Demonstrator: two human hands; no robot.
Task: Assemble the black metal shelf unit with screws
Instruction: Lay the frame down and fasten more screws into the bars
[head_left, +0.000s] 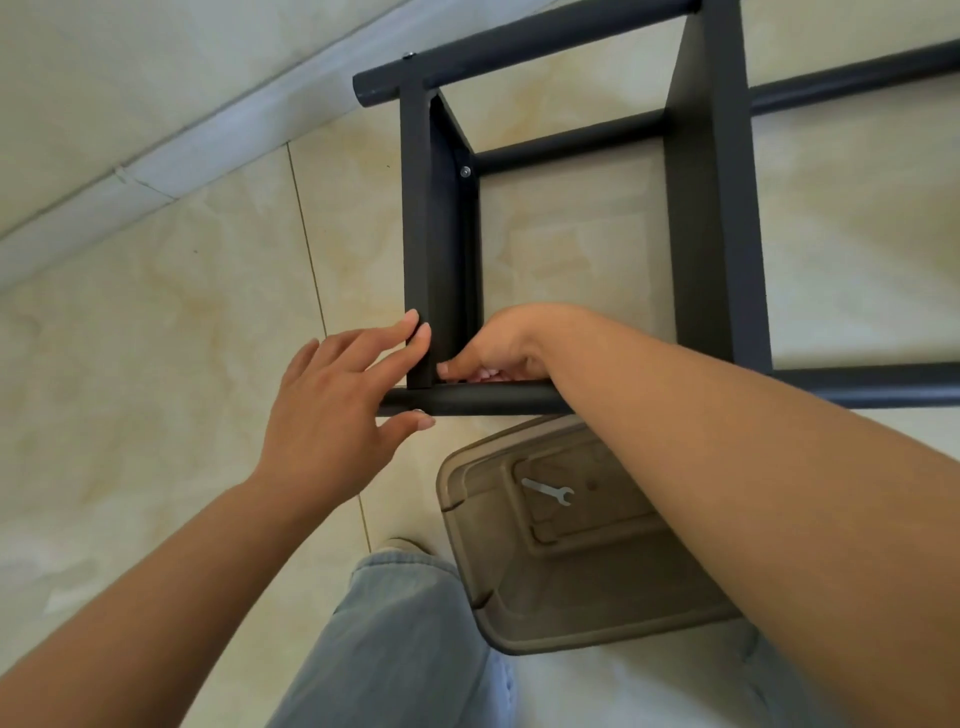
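Left hand: the left hand (332, 405) is spread, its straight fingers (410, 332) resting against the outer face of the near end of a flat shelf panel, the thumb touching the underside of the near tube; it grips nothing.
Right hand: the right hand (498, 348) reaches inside the frame, fingers curled down at the corner where the panel meets the near tube; the fingertips seem pinched together, but what they hold is hidden.
Shelf unit: the black metal shelf unit (717, 208) lies on its side on the floor, straight ahead of the person.
Tubes: four round black tubes show, namely the near tube (467, 401) under the hands, a far tube (519, 41) at the top of the unit, and two lower ones deeper in the frame.
Panels: two flat black panels cross between the tubes, the left panel (415, 234) at the hands and a wider right panel.
Screws: two silver screw heads are visible, one on the far tube (409, 56) above the left panel, one (465, 171) on the inner face of that panel.
Tray: one translucent brown plastic tray (545, 613) lies just on the near side of the shelf unit, partly under the right forearm.
Wrench: one small flat silver wrench (548, 491) lies inside the tray.
Floor: cream marble-patterned tiles (156, 322) carry the shelf unit; a pale skirting runs beyond its left end.
Leg: one leg in light blue jeans (395, 649) stands nearer than the tray.
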